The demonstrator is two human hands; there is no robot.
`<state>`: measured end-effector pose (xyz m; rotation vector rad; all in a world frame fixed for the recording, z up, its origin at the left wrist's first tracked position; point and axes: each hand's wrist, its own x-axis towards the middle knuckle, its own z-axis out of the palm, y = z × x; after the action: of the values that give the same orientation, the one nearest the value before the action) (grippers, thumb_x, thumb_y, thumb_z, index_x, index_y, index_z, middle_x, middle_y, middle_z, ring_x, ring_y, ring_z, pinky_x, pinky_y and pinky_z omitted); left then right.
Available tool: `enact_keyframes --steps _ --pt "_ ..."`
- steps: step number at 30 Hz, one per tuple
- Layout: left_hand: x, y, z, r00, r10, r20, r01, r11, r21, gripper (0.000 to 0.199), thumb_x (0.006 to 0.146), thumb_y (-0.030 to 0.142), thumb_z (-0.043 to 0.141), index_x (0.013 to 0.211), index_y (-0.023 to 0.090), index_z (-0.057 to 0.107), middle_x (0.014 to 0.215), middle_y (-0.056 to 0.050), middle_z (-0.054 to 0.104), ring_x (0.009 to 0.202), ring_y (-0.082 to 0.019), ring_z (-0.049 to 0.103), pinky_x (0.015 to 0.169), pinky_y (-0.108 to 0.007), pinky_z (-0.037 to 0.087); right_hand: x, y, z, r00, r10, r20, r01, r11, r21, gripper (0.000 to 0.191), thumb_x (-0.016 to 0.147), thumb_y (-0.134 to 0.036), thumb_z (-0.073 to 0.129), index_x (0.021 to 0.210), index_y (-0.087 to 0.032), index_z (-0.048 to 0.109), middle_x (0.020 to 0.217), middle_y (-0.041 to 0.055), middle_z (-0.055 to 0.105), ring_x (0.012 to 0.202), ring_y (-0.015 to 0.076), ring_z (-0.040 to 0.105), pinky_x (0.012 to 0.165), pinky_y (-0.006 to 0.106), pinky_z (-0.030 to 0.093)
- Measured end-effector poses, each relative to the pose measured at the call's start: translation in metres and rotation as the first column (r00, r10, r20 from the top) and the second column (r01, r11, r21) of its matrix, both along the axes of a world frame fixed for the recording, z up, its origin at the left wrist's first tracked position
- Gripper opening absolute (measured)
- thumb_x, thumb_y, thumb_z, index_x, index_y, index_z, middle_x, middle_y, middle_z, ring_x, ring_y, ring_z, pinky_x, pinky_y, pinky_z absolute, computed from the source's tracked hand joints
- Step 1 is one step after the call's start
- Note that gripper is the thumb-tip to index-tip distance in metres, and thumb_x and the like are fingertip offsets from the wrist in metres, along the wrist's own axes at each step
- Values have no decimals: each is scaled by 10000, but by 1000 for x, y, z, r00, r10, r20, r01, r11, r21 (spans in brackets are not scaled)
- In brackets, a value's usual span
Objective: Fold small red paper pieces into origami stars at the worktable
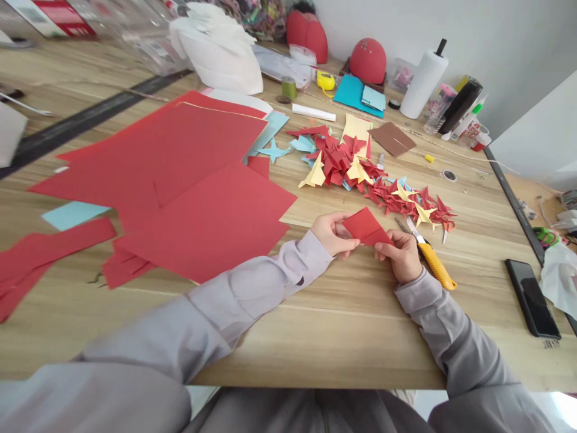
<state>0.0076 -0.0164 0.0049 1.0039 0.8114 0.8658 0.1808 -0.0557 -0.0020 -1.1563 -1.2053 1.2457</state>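
Note:
A small piece of red paper (366,226) with a crease across it is held up between my two hands, above the wooden table (315,337). My left hand (334,234) pinches its left corner between thumb and fingers. At the lower right corner, my right hand (399,255) grips it the same way. Just beyond my hands lies a heap of folded paper stars (336,159), mostly red with some yellow and light blue. A yellow utility knife (436,264) rests right beside my right hand, near a pair of scissors partly hidden by that hand.
Large red paper sheets (202,204) spread over the left side, with red strips (54,246) nearby. A phone (532,299) lies at the right. Along the back stand a white roll (424,84), a yellow tape measure (325,80) and a red dome (368,60).

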Motion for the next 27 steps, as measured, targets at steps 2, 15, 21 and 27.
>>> enact_keyframes --steps 2,15,21,27 --pt "-1 1 -2 1000 -5 17 5 1000 3 585 497 124 724 1037 63 506 563 -18 662 306 -101 492 313 -213 390 0 0 0 1000 1 -6 -1 1000 0 202 642 -256 714 529 -188 561 431 -46 561 408 95 478 452 242 362" --pt "0 1 -7 996 19 87 -22 999 40 569 478 125 738 995 80 502 594 -8 642 405 -131 563 392 -250 471 0 0 1 1000 -1 16 1 1000 1 175 665 -229 709 561 -177 579 476 -37 592 436 85 481 480 231 355" --pt "1 0 -1 999 34 6 -35 998 45 541 468 118 745 956 80 514 555 7 626 385 -124 564 390 -234 483 0 0 1 1000 -17 18 17 1000 12 181 666 -237 705 554 -182 573 454 -44 569 436 93 485 481 240 366" --pt "1 1 1 999 42 -19 -41 999 32 582 466 85 709 1008 68 498 522 25 617 359 -124 552 385 -234 476 0 0 1 999 -37 32 37 999 5 207 660 -253 710 536 -184 559 450 -42 565 432 96 483 472 243 366"
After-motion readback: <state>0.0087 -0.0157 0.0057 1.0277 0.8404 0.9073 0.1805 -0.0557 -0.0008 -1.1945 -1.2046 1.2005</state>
